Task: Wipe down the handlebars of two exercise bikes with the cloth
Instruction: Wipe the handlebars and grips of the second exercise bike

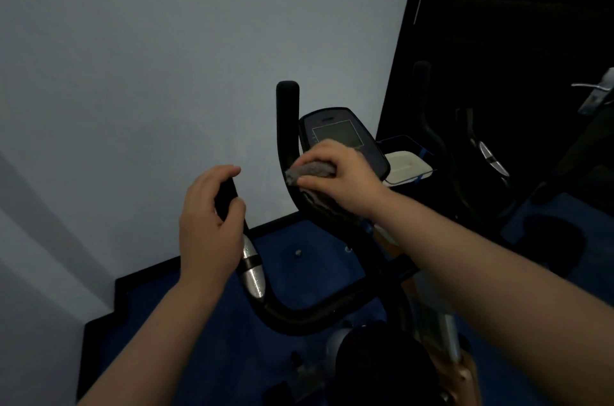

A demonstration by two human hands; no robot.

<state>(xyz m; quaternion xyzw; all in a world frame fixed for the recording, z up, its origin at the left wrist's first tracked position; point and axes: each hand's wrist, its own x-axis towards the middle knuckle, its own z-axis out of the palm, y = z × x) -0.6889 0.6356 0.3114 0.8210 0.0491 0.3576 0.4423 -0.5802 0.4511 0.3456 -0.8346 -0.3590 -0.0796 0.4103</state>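
Left hand [207, 223]: fingers curled round the near grip [226, 196] of the bike's handlebar [299, 312], at about 9 o'clock from the console [345, 140]; it looks to be steadying the bar, not wiping.
Right hand [335, 178]: clamped on the cloth [310, 170], pressing it against the far upright of the handlebar just below the console, at about 1 o'clock from the left hand.
Hands: well apart, one on each arm of the bar.
Cloth: grey, bunched, between the right palm and the bar; only its left end shows past the fingers.
Step in hand: wiping the far arm of the first bike's bar, about midway up; the black tip [287, 90] at 12 o'clock stands above the cloth.
Done: cannot tell which parts are already clean; no wet streak or sheen shows in this dim light.
Left, by my judgement: the rest of this bar, likely the grip and silver sensor [252, 267] under the left hand, then the second bike.
Second bike [432, 133]: dark shape at 3 o'clock, untouched by either hand.
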